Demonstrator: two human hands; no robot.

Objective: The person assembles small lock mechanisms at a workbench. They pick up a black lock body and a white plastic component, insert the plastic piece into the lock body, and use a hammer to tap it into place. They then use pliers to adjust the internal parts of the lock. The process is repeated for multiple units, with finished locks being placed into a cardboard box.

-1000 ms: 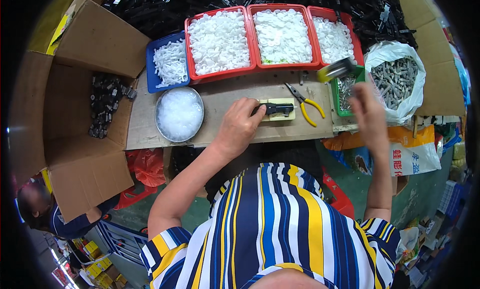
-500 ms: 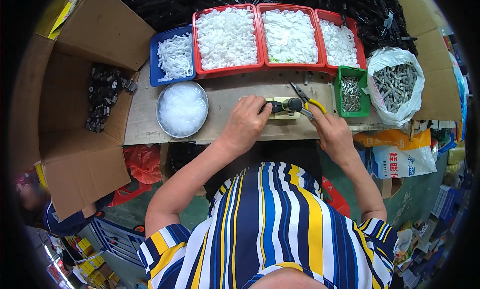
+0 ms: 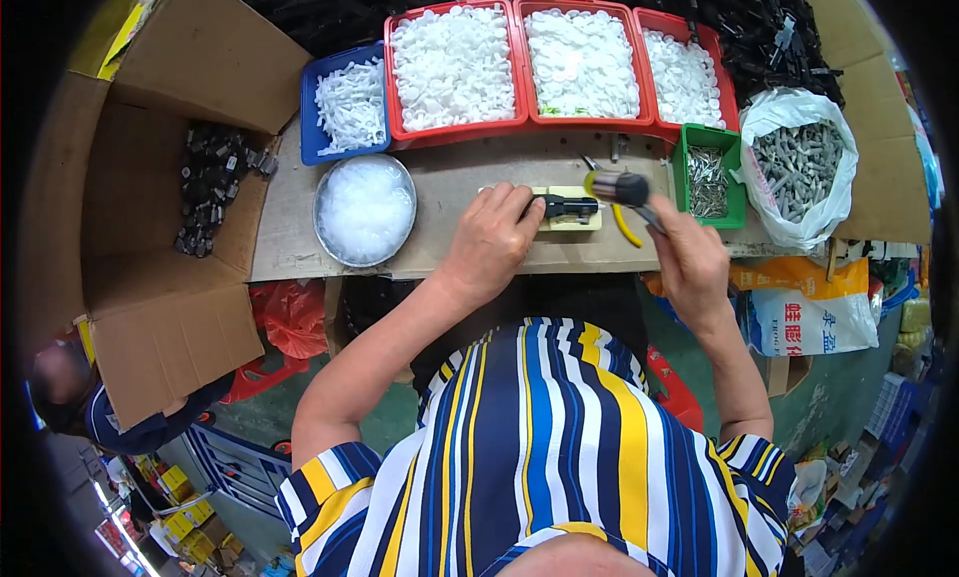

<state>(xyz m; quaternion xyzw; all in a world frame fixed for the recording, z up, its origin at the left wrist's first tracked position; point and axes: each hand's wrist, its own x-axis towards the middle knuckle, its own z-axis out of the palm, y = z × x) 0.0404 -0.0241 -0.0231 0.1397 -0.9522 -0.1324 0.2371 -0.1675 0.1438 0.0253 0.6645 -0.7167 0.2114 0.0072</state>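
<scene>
The small black plastic part [image 3: 565, 208] lay seated on a pale yellow block-shaped fixture [image 3: 571, 209] near the middle of the brown cardboard-covered worktop [image 3: 300, 247], at about 12 o'clock from the person's chest. The left hand [image 3: 494, 239] pressed down beside it from the 9 o'clock side, its fingers [image 3: 515, 202] curled and touching the part's left end to steady it. The right hand [image 3: 689, 262], at 3 o'clock of the fixture, was closed around the handle of a small hammer with a blurred dark head [image 3: 621, 188], which hung just above the fixture's right edge. A pair of yellow-handled pliers [image 3: 626, 227] lay partly under that hammer.

Judging from this, 1 part sat in place and was being struck or was about to be; I cannot tell whether the blow had landed. At 9 o'clock a round metal bowl of clear white pieces [image 3: 366, 209] stood well filled. At 12 o'clock 3 red plastic trays of white caps [image 3: 579, 57] and a blue tray of white pieces [image 3: 350, 102] were nearly full, so much stock seemed left. At 2 o'clock stood a green bin of metal pins [image 3: 708, 177] and a white bag of grey parts [image 3: 799, 167]. A large cardboard box [image 3: 160, 307] at 9 o'clock held only a modest heap of dark pieces [image 3: 210, 187].
</scene>
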